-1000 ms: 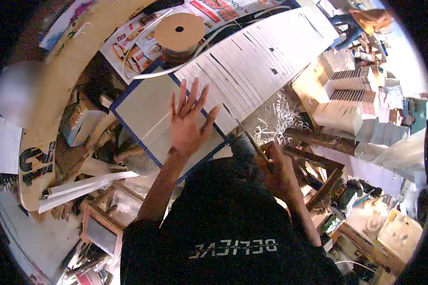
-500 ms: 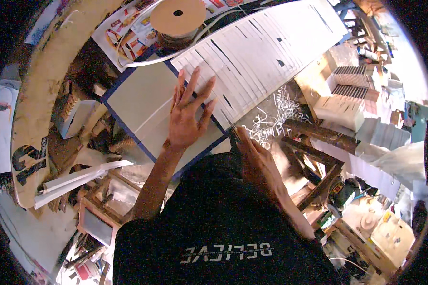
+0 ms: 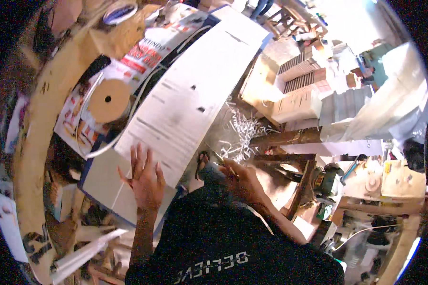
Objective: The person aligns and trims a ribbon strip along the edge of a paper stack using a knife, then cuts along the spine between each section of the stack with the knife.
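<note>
My left hand (image 3: 147,185) lies with fingers spread at the near end of a long row of overlapping white paper sheets (image 3: 190,85), with dark gaps between some of them. Beneath that end is a grey board (image 3: 110,178) with blue edges. Off the sheets' right edge, my right hand (image 3: 242,183) is closed around a thin, pointed tool, blurred and mostly hidden by the fingers. A spool with a round tan cardboard face (image 3: 110,107) stands left of the sheets, a white band (image 3: 104,151) looping from it.
Curly white paper trimmings (image 3: 242,135) lie on the floor right of the sheets. Stacked paper blocks (image 3: 297,102) and a wooden frame (image 3: 304,185) stand further right. Along the left runs a curved tan board (image 3: 31,156). Rolled white paper (image 3: 88,247) sits at lower left.
The view has turned, so the sheets and spool appear further left and lower. My right hand has moved away from the sheets' edge with the tool. My left hand stays spread on the near end.
</note>
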A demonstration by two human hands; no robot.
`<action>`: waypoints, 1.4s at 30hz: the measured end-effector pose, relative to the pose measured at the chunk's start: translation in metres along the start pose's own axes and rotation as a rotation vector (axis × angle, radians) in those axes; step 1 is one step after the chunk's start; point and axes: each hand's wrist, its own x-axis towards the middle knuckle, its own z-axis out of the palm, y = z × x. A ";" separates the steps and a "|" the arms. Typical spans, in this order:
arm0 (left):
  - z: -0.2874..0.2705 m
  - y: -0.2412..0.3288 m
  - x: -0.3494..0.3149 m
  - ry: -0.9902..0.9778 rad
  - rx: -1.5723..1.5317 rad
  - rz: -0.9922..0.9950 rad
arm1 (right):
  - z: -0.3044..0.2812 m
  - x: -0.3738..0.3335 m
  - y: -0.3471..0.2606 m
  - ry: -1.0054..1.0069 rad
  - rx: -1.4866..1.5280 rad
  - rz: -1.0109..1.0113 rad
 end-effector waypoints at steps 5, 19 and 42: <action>0.003 0.038 0.084 0.112 -0.490 0.147 | -0.041 0.045 0.028 0.182 0.093 -0.174; 0.109 0.263 0.426 0.150 -0.636 0.391 | -0.257 0.314 0.124 0.003 0.057 -0.169; 0.166 0.328 0.519 -0.054 -0.188 0.144 | -0.344 0.485 0.104 -0.257 -0.265 -0.388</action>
